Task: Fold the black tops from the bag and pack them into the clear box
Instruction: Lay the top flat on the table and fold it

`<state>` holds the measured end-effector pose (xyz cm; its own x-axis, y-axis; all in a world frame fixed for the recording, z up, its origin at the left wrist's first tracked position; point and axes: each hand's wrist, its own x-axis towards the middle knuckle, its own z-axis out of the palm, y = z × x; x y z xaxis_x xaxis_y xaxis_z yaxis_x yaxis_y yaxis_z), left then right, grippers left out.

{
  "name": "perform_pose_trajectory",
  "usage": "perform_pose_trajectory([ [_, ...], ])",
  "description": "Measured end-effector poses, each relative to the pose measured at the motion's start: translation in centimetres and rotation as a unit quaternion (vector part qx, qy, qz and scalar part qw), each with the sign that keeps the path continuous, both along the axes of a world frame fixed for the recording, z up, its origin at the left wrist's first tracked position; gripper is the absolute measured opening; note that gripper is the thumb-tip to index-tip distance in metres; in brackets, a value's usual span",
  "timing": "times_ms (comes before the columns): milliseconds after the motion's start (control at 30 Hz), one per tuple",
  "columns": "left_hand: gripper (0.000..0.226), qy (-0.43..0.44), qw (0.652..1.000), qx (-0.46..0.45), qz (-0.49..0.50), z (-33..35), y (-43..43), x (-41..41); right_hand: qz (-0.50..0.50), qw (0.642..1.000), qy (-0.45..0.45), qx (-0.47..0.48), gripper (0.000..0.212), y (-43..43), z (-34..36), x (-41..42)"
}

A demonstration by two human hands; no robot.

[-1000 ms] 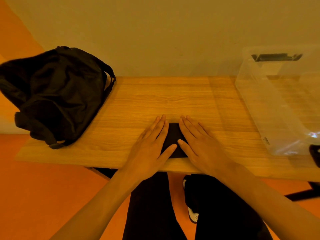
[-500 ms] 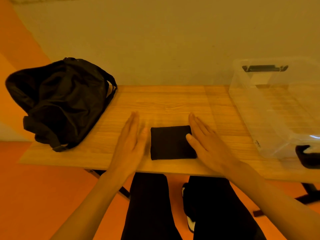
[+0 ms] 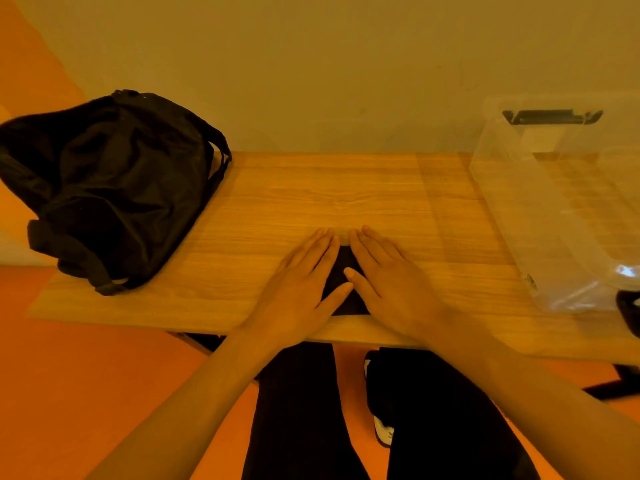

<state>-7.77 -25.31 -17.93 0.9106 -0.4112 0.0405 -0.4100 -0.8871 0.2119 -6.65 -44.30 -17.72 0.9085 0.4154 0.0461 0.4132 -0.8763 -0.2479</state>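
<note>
A folded black top (image 3: 341, 268) lies near the front edge of the wooden table (image 3: 346, 192), mostly covered by my hands. My left hand (image 3: 301, 289) rests flat on its left half and my right hand (image 3: 388, 282) flat on its right half, fingers straight and pointing away from me, thumbs meeting over the cloth. Neither hand grips anything. A black bag (image 3: 107, 188) slumps on the table's left end. The clear box (image 3: 561, 202) stands at the right end, with a black handle on its far wall.
A wall runs right behind the table. A dark object (image 3: 628, 315) sits at the table's right edge by the box's near corner. My legs in dark trousers and a shoe (image 3: 381, 427) show below the table over an orange floor.
Half a second ago my hands were apart on either side of the folded top. They have come back together and now press flat on it, as they did one second ago.
</note>
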Motion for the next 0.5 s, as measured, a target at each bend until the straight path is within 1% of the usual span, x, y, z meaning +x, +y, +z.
perform_pose_trajectory([
  [67, 0.082, 0.002, 1.0, -0.008, 0.003, -0.12, 0.02, 0.09, -0.007, 1.0, 0.019, 0.023, 0.076, -0.03, 0.12, -0.02],
  [133, 0.081, 0.007, 1.0, -0.018, 0.005, -0.18, 0.11, 0.13, -0.008, 0.999, 0.033, 0.037, 0.075, -0.11, 0.23, 0.06],
  [333, 0.076, 0.005, 0.999, -0.042, 0.023, -0.52, 0.13, -0.19, 0.0, 0.999, 0.02, 0.034, 0.086, -0.39, -0.08, -0.07],
  [500, 0.084, 0.015, 0.999, -0.048, 0.012, -0.51, 0.41, -0.43, 0.01, 0.999, 0.035, 0.007, 0.103, -0.66, -0.03, -0.23],
])
